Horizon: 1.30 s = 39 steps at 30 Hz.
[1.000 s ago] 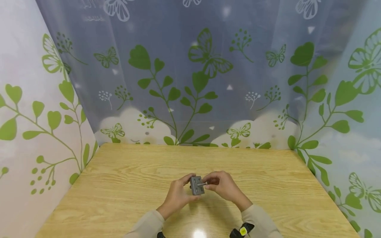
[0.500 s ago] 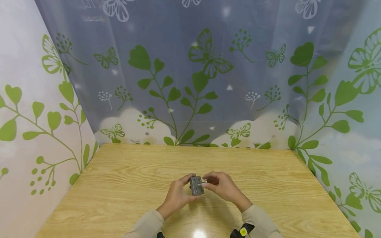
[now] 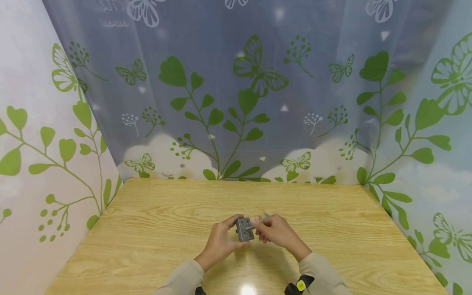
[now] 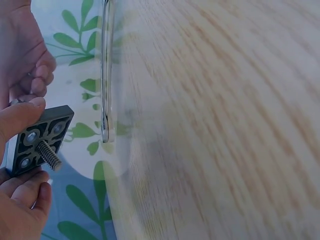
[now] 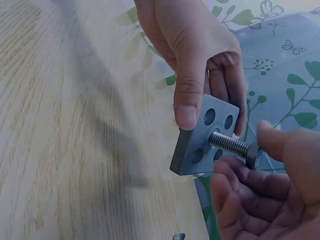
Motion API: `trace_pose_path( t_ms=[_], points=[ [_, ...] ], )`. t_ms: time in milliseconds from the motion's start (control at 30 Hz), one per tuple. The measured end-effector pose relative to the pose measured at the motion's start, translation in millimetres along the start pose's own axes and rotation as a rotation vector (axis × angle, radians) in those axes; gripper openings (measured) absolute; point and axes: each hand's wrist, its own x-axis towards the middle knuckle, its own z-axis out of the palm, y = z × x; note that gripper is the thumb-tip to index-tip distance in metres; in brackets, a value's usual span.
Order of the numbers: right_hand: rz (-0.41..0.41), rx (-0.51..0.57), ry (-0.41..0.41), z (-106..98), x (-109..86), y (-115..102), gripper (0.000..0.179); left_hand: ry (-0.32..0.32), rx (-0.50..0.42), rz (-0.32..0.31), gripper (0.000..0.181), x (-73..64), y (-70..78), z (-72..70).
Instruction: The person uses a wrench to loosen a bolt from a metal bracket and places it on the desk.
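L hand point(image 3: 219, 243): gripped 4-hole plate point(image 5: 200, 138)
R hand point(image 3: 278, 233): fingers had shifted, pinched hex bolt point(image 5: 232, 145)
Turning: was prob. ongoing

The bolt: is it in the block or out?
The bolt is partway in: thread shows between head and block; its tip pokes out opposite.

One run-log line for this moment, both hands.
left hand: holds plate | right hand: holds bolt at head | bolt: through plate, tip out far side

Grey plate point(image 5: 202, 141), silvery bolt point(image 5: 231, 144), beige sleeves point(image 3: 326, 275), yellow wood-grained table point(image 3: 236, 198), blue backdrop point(image 3: 217, 61) with green leaves point(image 3: 172, 71).
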Motion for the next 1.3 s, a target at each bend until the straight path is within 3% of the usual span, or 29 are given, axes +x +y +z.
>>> trace_pose_path(
  t_ms=[267,600,933,1100,1300],
  points=[
    [-0.142,-0.107,0.048,-4.1,-0.5,-4.7,0.023,0.007,-0.039,-0.017,0.067,0.1,-0.7,-1.4],
    [-0.201,0.021,0.019,-10.4,-2.8,-8.7,0.024,-0.002,-0.229,-0.093,0.068,-0.4,-1.4,-2.1],
    [-0.125,-0.07,-0.039,-10.4,-1.6,-6.9,0.038,-0.006,-0.269,-0.082,0.07,-1.8,-5.8,-0.7],
    [-0.021,0.004,0.031,-5.2,0.1,-4.3,0.05,0.002,-0.255,-0.087,0.071,-1.9,-6.5,-0.2],
    [0.037,-0.006,0.089,2.8,-0.5,-9.9,0.054,-0.001,-0.236,-0.09,0.071,-2.5,-5.5,-0.2]
  ],
)
